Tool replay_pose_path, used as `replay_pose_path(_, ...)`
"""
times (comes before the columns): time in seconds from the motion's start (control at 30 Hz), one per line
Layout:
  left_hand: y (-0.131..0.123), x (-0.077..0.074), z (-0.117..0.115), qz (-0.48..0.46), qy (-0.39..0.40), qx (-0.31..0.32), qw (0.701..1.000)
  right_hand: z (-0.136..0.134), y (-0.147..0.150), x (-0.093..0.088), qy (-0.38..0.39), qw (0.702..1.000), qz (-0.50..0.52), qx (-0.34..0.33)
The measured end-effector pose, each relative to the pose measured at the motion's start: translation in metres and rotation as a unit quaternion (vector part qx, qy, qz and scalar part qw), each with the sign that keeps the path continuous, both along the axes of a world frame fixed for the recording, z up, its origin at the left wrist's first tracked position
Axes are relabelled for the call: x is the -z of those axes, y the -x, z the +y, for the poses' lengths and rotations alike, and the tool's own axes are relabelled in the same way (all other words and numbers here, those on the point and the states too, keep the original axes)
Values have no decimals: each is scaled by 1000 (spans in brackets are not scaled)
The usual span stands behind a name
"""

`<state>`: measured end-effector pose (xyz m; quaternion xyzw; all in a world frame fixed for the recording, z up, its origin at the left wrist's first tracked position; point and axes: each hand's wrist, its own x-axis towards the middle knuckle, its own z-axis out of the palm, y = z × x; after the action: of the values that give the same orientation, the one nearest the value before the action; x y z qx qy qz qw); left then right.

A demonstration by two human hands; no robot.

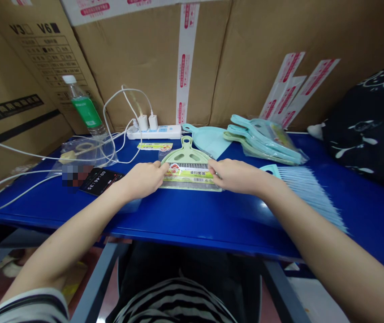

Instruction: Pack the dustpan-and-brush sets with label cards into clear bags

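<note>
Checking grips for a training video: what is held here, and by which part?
A pale green dustpan in clear wrap: the left hand holds its left edge, the right hand its right edge, both below the handle.

Dustpan label's fine print [188, 176] too small

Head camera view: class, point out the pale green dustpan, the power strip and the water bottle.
Pale green dustpan [186, 154], head view, on the scoop just below the handle.
Power strip [166, 132], head view, on the white casing.
Water bottle [87, 112], head view, on the green label.
</note>
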<state>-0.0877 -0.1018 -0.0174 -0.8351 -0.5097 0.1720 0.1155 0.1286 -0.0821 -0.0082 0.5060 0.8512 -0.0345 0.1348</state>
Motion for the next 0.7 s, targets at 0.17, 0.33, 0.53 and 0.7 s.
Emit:
replay_pose_path(0.17,0,0,-1,2,-3,2,1000,-1,0,-1,4,1000,3,4)
replay_pose_path(0.33,0,1,-1,3,-4,1,1000,-1,2,-2,6,1000,-3,5)
replay_pose_path(0.53,-1,2,-1,7,-10,-1,1000,0,1,0,9,1000,-6,9)
replay_pose_path(0.7,-1,2,-2,8,-12,3,1000,-1,0,3,-5,1000,-10,0)
